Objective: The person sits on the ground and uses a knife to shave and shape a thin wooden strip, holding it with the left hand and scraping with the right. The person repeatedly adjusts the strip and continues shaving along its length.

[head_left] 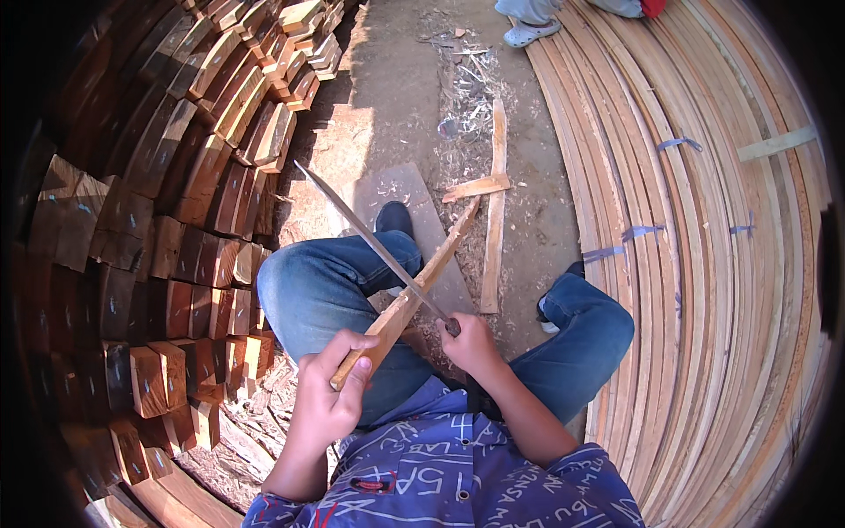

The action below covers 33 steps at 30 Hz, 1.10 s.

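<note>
Near its thick end, a tapered wooden slat is gripped by my left hand, thumb on one side and fingers on the other. The slat slants away from me over my lap, its narrow end far and to the right. My right hand is closed around the dark handle of a long, narrow-bladed knife. Its blade points far left and crosses the slat about midway; whether the edge cuts into the wood I cannot tell. Between my lower legs and beyond, two wooden strips lie on the ground, one across the other.
Stacked timber blocks rise on my left. Long bundled boards, tied with purple strips, run along my right. A flat board lies under my left foot. Wood shavings litter the ground ahead. Another person's shoe rests by the boards.
</note>
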Tool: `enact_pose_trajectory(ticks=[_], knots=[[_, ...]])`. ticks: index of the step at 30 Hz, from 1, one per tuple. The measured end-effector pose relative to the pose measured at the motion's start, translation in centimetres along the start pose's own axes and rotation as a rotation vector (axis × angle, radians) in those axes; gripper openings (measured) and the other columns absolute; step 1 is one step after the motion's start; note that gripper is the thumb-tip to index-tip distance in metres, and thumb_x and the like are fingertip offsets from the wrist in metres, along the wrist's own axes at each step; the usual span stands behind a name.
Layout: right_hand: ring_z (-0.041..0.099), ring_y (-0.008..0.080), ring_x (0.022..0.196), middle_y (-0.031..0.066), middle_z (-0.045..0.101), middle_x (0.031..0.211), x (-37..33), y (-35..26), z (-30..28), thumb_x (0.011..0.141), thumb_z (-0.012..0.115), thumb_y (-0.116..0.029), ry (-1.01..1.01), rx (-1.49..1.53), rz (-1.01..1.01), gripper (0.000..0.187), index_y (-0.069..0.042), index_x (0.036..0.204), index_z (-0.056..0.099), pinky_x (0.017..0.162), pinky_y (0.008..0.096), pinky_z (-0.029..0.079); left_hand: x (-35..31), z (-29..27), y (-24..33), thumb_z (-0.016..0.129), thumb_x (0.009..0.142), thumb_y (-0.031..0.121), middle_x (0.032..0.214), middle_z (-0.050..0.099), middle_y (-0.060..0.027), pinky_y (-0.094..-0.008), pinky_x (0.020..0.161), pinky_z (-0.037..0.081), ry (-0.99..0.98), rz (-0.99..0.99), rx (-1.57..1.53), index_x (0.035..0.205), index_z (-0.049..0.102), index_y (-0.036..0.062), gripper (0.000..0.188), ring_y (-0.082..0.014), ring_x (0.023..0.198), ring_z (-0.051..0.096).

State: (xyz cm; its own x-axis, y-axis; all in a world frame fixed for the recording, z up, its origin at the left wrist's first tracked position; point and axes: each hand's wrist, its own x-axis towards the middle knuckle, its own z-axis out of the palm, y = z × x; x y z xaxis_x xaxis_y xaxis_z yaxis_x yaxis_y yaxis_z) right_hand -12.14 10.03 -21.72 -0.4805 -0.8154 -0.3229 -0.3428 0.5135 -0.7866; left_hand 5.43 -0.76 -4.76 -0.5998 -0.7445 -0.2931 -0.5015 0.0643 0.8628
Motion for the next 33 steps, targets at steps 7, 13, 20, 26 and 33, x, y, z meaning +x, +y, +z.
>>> enact_pose_trajectory(ticks=[7, 13, 20, 26, 33], knots=[[0.065, 0.0436, 0.07, 0.0249, 0.064, 0.07, -1.0, -2.5, -0.6, 0.086, 0.069, -0.021, -0.044, 0.025, -0.033, 0.024, 0.003, 0.085, 0.067, 0.063, 0.0475, 0.05, 0.0, -0.4, -0.9, 0.051, 0.097, 0.017, 0.076, 0.065, -0.0111, -0.0284, 0.054, 0.056, 0.087, -0.012, -0.068, 0.105, 0.063, -0.003, 0.025, -0.0167, 0.063, 0.066], [0.064, 0.0412, 0.061, 0.0235, 0.06, 0.063, -1.2, -3.1, -1.0, 0.087, 0.07, -0.02, 0.042, 0.122, -0.106, 0.025, 0.004, 0.081, 0.066, 0.054, 0.0432, 0.046, 0.3, 0.2, 0.7, 0.052, 0.096, 0.018, 0.071, 0.063, -0.0098, -0.0286, 0.052, 0.053, 0.051, -0.007, -0.053, 0.106, 0.064, -0.0026, 0.026, -0.0155, 0.061, 0.065], [0.064, 0.0455, 0.073, 0.0257, 0.064, 0.071, 0.3, -0.4, -0.2, 0.086, 0.067, -0.022, -0.021, 0.049, 0.019, 0.024, 0.002, 0.083, 0.067, 0.065, 0.0502, 0.05, 1.1, 0.2, 0.9, 0.051, 0.094, 0.004, 0.061, 0.062, -0.0103, -0.0288, 0.053, 0.05, 0.096, 0.027, -0.057, 0.106, 0.065, 0.0, 0.019, -0.0167, 0.056, 0.065], [0.065, 0.0428, 0.067, 0.024, 0.062, 0.067, -1.9, -5.1, -2.7, 0.086, 0.069, -0.017, 0.078, 0.195, -0.122, 0.021, 0.003, 0.082, 0.067, 0.058, 0.045, 0.049, 1.1, 0.1, 1.2, 0.049, 0.097, 0.017, 0.087, 0.065, -0.0106, -0.0279, 0.057, 0.055, 0.036, -0.051, -0.104, 0.11, 0.064, -0.0025, 0.028, -0.0158, 0.072, 0.065], [0.065, 0.0446, 0.072, 0.0248, 0.064, 0.07, -0.4, 2.3, 0.6, 0.085, 0.068, -0.021, 0.049, 0.011, 0.032, 0.024, 0.003, 0.085, 0.068, 0.064, 0.0506, 0.05, 1.3, -0.2, 1.1, 0.05, 0.097, 0.018, 0.094, 0.065, -0.0098, -0.0278, 0.058, 0.056, 0.038, -0.039, -0.063, 0.108, 0.066, -0.0012, 0.028, -0.0165, 0.073, 0.065]])
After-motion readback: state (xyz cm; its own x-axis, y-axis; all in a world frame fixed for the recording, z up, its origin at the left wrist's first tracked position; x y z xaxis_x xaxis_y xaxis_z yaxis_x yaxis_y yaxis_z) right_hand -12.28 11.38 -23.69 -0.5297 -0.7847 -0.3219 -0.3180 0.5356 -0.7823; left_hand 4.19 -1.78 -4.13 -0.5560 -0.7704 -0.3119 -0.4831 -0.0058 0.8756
